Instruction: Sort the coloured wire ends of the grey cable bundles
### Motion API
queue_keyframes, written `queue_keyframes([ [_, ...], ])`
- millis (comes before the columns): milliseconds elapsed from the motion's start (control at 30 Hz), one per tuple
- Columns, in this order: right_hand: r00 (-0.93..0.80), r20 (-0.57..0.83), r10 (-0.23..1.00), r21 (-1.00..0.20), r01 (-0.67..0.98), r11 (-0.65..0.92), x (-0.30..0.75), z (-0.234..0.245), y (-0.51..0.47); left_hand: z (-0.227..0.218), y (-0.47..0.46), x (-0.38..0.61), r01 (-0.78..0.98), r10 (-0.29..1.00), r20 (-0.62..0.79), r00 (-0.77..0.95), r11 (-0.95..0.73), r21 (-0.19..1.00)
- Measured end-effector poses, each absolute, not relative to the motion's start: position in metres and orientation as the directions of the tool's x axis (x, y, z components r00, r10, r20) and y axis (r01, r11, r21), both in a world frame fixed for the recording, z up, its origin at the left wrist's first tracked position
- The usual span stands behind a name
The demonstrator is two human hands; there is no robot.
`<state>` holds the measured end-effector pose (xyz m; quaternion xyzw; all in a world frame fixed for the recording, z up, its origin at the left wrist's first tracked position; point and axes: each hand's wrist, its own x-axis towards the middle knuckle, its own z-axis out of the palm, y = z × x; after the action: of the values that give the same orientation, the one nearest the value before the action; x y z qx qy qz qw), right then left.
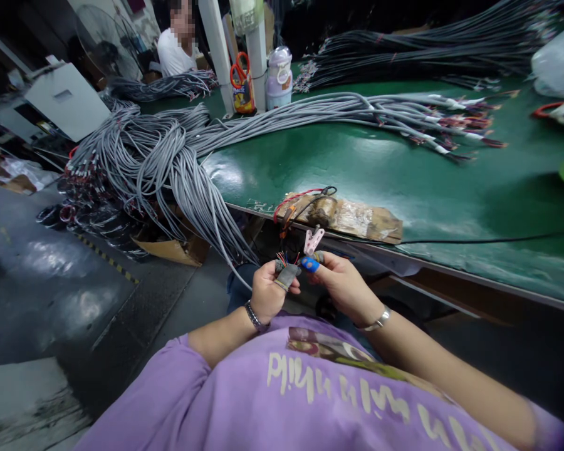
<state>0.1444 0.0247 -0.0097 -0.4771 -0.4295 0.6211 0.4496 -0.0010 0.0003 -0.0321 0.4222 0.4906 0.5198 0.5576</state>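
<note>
My left hand (269, 293), with tape or cots on its fingertips, is closed round the end of a grey cable (239, 274). Thin coloured wires (282, 258) fan out above its fingers. Close beside it, my right hand (341, 282) is pinched, with a blue cot on one finger, at the side of those wires; what lies between its fingertips is hidden. Just above the right fingers, a pink clip (313, 240) stands at the bench edge. Behind it, a taped wooden block (352, 218) carries a red and a black lead (305, 193).
On the green bench (427, 188) lies a long bundle of grey cables (282, 122), hanging over the left edge. Behind are a purple bottle (279, 75), orange-handled scissors (239, 69) in a holder and dark cables (418, 50). A person in white (173, 53) sits further back.
</note>
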Motion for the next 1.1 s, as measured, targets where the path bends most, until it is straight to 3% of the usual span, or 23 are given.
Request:
queue_keyframes([
  [167, -0.204, -0.228, 0.952, -0.930, -0.245, -0.275, 0.148, -0.016, 0.027, -0.033, 0.002, -0.001, -0.215, 0.996, -0.093, -0.001, 0.091, 0.972],
  [333, -0.272, -0.352, 0.895, -0.779, -0.445, -0.442, 0.163, -0.023, 0.039, -0.024, 0.004, -0.001, -0.329, 0.985, -0.164, 0.061, 0.175, 0.928],
  [467, -0.326, -0.384, 0.864, -0.719, -0.481, -0.501, 0.165, -0.018, 0.054, -0.012, 0.004, 0.004, -0.368, 0.965, -0.218, 0.148, 0.258, 0.893],
  [600, -0.353, -0.317, 0.880, -0.744, -0.483, -0.462, 0.156, -0.012, 0.064, -0.006, 0.005, 0.014, -0.371, 0.957, -0.234, 0.171, 0.283, 0.885],
  [867, -0.218, -0.309, 0.926, -0.708, -0.597, -0.376, 0.146, -0.018, 0.066, -0.010, 0.009, 0.022, -0.350, 0.958, -0.244, 0.148, 0.282, 0.894],
  [1100, -0.241, -0.280, 0.929, -0.716, -0.593, -0.370, 0.143, -0.011, 0.064, -0.011, 0.009, 0.023, -0.313, 0.949, -0.270, 0.160, 0.308, 0.898],
])
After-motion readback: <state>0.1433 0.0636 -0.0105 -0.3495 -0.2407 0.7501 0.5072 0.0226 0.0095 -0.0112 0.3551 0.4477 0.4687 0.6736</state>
